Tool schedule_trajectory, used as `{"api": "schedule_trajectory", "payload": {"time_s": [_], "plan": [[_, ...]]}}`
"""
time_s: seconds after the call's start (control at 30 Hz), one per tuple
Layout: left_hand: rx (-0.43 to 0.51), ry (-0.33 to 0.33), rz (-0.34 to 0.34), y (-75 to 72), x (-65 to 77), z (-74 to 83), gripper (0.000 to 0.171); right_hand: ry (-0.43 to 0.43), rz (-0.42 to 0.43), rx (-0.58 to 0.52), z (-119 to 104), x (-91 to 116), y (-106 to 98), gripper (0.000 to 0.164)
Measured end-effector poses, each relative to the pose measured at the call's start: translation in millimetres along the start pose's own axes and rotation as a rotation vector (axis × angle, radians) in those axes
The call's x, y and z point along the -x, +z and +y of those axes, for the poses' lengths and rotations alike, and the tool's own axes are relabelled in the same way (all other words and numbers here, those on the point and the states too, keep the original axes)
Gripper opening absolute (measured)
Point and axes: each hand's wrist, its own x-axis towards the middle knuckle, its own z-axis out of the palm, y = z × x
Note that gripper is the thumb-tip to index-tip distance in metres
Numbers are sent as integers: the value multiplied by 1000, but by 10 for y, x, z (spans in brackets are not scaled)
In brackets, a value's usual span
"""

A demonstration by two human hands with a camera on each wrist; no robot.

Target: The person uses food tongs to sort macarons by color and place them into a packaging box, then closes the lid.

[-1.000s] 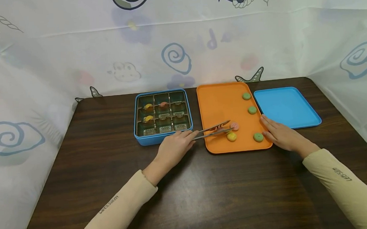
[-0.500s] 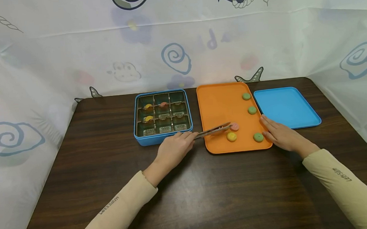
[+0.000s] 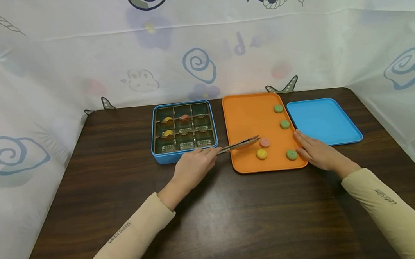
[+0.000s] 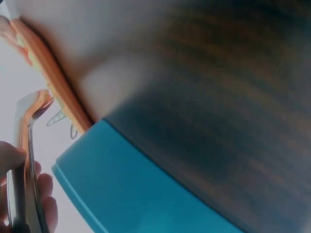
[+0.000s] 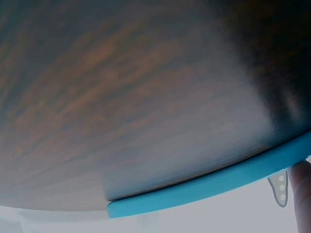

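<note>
My left hand [image 3: 195,167] grips metal tongs [image 3: 241,144], which reach over the orange tray [image 3: 245,112] with their arms close together. Whether something sits between the tips cannot be made out; in the left wrist view the tongs [image 4: 26,141] show an orange tint there. Just right of the tips lie a pink round piece [image 3: 264,143] and a yellow round piece [image 3: 261,154]. Three green pieces, one of them the nearest green disc [image 3: 291,155], line the tray's right side. My right hand [image 3: 319,153] rests with straight fingers against the tray's right edge.
Left of the tray stands a blue box [image 3: 170,158] with a divided insert; two yellow pieces and a pink piece [image 3: 184,117] sit in its compartments. A blue tray [image 3: 326,119] lies right of the orange one. A printed cloth [image 3: 225,62] hangs behind the table.
The tongs' arms have come together, and a pink piece seen between them earlier is no longer visible. My left hand has shifted slightly up and left. My right hand stays in place.
</note>
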Motion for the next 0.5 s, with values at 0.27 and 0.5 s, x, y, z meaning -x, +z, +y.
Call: {"api": "schedule_trajectory", "payload": {"time_s": [0.27,0.5], "plan": [[6,-23,41,-147,-41,-105,31,9,-4,-4,24,1,12,66],[-23,-52,76,-259,-99,-255,30,2,-2,-12,26,4,15,66]]}}
